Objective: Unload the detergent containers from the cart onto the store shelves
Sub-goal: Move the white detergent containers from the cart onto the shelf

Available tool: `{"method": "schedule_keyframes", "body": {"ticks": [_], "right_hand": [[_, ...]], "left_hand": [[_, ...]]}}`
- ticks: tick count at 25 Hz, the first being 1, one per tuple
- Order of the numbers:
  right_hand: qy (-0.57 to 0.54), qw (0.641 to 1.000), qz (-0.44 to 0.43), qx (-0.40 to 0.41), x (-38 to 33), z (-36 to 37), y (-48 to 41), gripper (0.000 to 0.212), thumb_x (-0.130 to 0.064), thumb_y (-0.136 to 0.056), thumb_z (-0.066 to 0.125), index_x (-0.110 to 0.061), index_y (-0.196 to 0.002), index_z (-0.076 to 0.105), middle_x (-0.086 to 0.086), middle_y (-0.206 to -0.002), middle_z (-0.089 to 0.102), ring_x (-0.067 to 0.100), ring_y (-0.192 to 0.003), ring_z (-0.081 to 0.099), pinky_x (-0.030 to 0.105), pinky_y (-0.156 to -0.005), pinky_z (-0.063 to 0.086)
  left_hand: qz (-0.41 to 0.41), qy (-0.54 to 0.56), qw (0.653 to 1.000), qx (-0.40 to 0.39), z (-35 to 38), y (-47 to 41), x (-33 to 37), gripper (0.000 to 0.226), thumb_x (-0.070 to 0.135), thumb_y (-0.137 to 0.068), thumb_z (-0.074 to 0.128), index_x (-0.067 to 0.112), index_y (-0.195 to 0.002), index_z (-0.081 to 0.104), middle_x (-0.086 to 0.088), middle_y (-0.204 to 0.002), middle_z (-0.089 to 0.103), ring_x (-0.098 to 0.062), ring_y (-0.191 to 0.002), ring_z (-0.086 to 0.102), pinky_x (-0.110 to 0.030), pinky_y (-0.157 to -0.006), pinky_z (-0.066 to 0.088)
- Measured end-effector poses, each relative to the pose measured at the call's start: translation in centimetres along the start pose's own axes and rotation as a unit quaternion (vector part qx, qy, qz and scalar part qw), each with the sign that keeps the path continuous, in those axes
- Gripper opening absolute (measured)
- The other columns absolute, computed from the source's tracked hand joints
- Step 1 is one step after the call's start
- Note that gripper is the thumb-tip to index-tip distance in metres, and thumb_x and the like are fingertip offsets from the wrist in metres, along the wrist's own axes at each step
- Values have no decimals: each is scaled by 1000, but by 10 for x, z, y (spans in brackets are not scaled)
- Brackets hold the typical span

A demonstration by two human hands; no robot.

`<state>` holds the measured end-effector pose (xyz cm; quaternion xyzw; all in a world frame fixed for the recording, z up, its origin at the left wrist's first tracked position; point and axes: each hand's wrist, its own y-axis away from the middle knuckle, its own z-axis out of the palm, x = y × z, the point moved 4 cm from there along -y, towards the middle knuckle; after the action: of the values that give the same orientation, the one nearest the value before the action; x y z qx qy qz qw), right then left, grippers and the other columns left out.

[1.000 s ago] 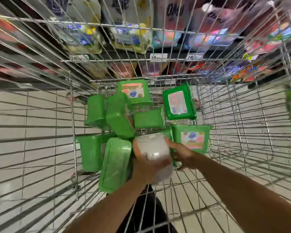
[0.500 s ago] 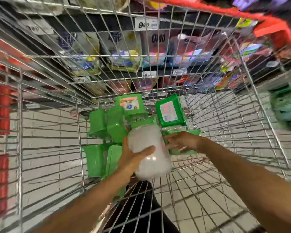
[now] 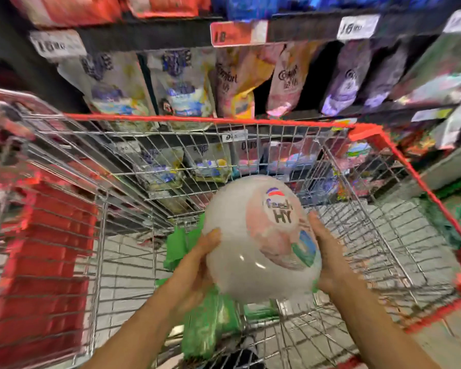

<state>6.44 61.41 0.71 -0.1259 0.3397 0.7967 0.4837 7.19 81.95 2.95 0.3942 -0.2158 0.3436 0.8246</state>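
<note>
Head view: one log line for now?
left hand: grips jar | right hand: grips jar | jar: over green boxes in cart | shelving: not yet done

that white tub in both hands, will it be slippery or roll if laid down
Probably slick: the white tub shows glossy highlights, which may be why the left hand and right hand both cup it. Its rounded body would likely roll if laid sideways. It seems rigid, with no dents under the grip.
</note>
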Motion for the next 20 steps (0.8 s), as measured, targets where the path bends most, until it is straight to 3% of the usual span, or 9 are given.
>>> {"method": "schedule_keyframes", "body": {"ticks": [2,4,6,8,10,13,17,20], "right_hand": [[-33,999,-23,-24,5,14,0,56,-51,-81,68,-11,-119,68,15,-120,68,32,-111,64,49,-95,51],[-31,997,-56,33,11,14,-1,57,-52,-78,69,-10,-117,70,18,-115,69,35,-104,66,49,-86,54],[-27,992,-79,100,17,12,1,56,-51,-80,63,-9,-116,70,19,-111,69,36,-102,66,50,-89,53],[19,990,-91,108,21,19,3,46,-46,-85,53,-12,-108,74,18,-107,71,34,-98,68,46,-86,55],[85,985,-104,111,24,32,7,45,-42,-83,58,-10,-113,70,20,-110,69,35,-98,67,45,-83,56],[168,970,-132,114,26,52,16,62,-35,-74,66,-11,-129,53,17,-115,64,34,-99,65,44,-80,56],[269,950,-123,96,34,77,33,77,-46,-62,73,-33,-133,47,5,-118,67,28,-100,69,35,-70,57],[294,941,-145,81,36,98,37,69,-53,-60,73,-46,-124,51,-6,-110,70,21,-93,72,28,-65,57]], "left_hand": [[-14,-15,1000,0,4,8,3,75,51,-18,95,19,-84,81,-7,-88,77,-18,-76,74,-30,-59,59],[-28,-61,998,14,2,15,11,94,56,-28,93,22,-113,70,-8,-108,74,-22,-93,73,-34,-66,59],[-1,-127,991,39,-10,20,24,101,53,-41,88,33,-133,51,-1,-120,69,-24,-101,70,-36,-69,59],[20,-124,990,64,-15,24,31,100,47,-43,86,40,-134,46,-1,-115,70,-24,-89,72,-36,-62,57],[45,-120,987,94,-13,27,26,100,47,-36,89,36,-127,50,-3,-106,72,-20,-80,73,-32,-59,55],[95,-101,979,147,-14,33,11,83,42,-50,89,32,-125,55,-4,-111,72,-22,-92,72,-32,-64,58],[127,-84,974,167,-31,47,16,74,43,-59,82,27,-127,58,-10,-117,70,-32,-103,69,-54,-85,56],[168,-95,962,195,-35,65,24,64,46,-62,79,31,-122,60,-6,-112,72,-28,-99,71,-51,-83,57]]}}
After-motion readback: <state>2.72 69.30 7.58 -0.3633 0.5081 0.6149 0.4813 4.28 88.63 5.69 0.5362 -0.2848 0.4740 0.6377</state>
